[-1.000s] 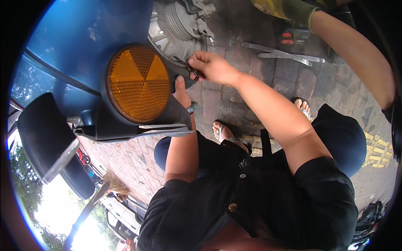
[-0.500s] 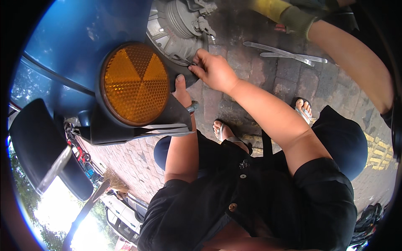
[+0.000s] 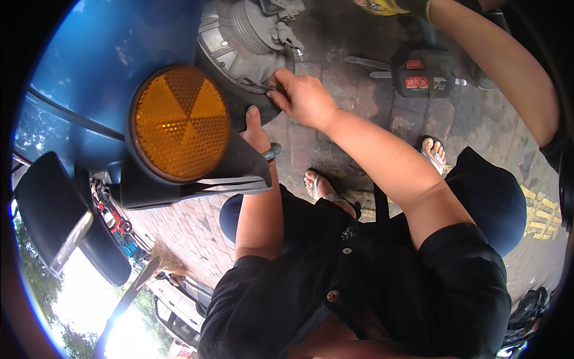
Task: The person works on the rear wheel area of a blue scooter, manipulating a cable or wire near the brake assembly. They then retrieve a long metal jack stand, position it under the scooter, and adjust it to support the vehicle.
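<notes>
My right hand (image 3: 306, 100) pinches thumb and fingertips together at the edge of a grey metal wheel hub (image 3: 246, 42), by the black tyre edge (image 3: 267, 113). What lies between those fingertips is too small to make out. Just below, my left hand (image 3: 256, 133) points its thumb upward beside the tyre. Its other fingers are hidden behind the black mudguard part (image 3: 239, 157). A large round amber reflector (image 3: 181, 122) is fixed on the blue vehicle body (image 3: 113, 54), left of both hands.
Another person's gloved hand (image 3: 394, 6) reaches in at the top right. Below that arm a black power tool battery (image 3: 422, 72) with a red button covers part of two flat metal bars (image 3: 366, 62) on the brick paving (image 3: 371, 128). A black mirror (image 3: 66, 218) juts out at left.
The black battery end of the tool has come into view over the metal bars, and the other person's gloved hand has shifted up. Reflector and hub sit slightly further left; my hands stay nearly in place.
</notes>
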Demonstrator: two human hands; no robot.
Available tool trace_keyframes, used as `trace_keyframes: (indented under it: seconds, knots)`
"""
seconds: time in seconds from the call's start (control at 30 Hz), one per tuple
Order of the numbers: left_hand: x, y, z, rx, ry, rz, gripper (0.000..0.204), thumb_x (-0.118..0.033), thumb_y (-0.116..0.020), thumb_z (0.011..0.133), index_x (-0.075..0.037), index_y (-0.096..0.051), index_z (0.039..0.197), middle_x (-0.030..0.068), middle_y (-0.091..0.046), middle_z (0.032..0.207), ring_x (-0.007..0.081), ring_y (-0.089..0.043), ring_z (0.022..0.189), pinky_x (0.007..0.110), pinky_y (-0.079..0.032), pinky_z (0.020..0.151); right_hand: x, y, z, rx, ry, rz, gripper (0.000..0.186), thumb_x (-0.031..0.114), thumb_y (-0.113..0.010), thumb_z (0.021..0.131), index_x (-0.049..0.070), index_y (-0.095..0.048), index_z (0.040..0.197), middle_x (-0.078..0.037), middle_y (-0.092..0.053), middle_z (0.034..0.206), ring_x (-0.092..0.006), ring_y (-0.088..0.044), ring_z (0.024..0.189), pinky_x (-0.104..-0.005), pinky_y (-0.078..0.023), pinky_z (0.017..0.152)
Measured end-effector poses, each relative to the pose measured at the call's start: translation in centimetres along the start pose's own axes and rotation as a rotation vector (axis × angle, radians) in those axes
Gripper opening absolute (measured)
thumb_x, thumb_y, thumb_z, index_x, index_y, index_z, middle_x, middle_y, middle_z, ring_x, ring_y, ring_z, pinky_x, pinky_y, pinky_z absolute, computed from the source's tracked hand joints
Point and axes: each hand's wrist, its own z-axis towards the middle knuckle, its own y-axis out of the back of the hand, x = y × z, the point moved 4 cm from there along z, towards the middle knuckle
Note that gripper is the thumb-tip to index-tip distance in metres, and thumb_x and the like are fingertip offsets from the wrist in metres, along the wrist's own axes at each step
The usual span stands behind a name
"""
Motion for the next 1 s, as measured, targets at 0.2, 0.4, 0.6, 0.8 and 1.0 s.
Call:
trace_keyframes:
  seconds: [0.2,0.4,0.6,0.8,1.0]
  knots:
    - [-0.4,0.1,-0.2,0.024,-0.118,0.016,0.058,-0.026,-0.07,0.08,0.005,-0.045,0.122,0.0145,-0.052,0.119,0.0229,-0.052,0.105,0.034,-0.041,0.093,-1.3,-0.4,0.3,0.24,-0.403,0.726,0.015,0.01,-0.058,0.089,0.002,-0.056,0.102,-0.004,-0.063,0.073,-0.0081,-0.055,0.06,-0.0212,-0.044,0.054]
    - [-0.8,-0.3,-0.3,0.03,0.021,0.017,0.096,-0.047,-0.074,0.071,0.011,-0.027,0.131,0.023,-0.043,0.125,0.029,-0.049,0.11,0.038,-0.041,0.094,-1.2,-0.4,0.2,0.207,-0.434,0.829,0.015,0.01,-0.06,0.088,0.001,-0.057,0.1,-0.004,-0.063,0.074,-0.0084,-0.057,0.064,-0.0215,-0.045,0.055]
    - [-0.6,0.1,-0.3,0.031,0.027,0.061,0.091,-0.049,-0.072,0.073,0.012,-0.032,0.128,0.0234,-0.046,0.124,0.0297,-0.05,0.109,0.038,-0.042,0.093,1.3,0.6,-0.3,-0.039,0.135,-0.173,0.011,0.012,-0.058,0.09,0.002,-0.056,0.094,-0.002,-0.064,0.075,-0.0083,-0.058,0.066,-0.0238,-0.044,0.055]
    - [-1.2,-0.3,-0.2,0.066,-0.002,0.061,0.087,-0.047,-0.07,0.075,0.012,-0.034,0.128,0.0223,-0.046,0.124,0.0289,-0.05,0.109,0.037,-0.041,0.093,-1.1,-0.1,0.5,0.282,-0.405,0.746,0.015,0.012,-0.058,0.09,0.001,-0.057,0.1,-0.003,-0.063,0.076,-0.0082,-0.056,0.062,-0.0215,-0.042,0.053]
    - [-0.8,-0.3,-0.1,0.072,0.028,0.06,0.084,-0.045,-0.07,0.076,0.012,-0.035,0.128,0.0226,-0.048,0.123,0.0283,-0.05,0.11,0.037,-0.04,0.094,-1.3,0.1,0.5,0.22,-0.322,0.575,0.019,0.008,-0.059,0.088,-0.001,-0.056,0.103,-0.004,-0.064,0.077,-0.0085,-0.057,0.063,-0.0221,-0.045,0.054]
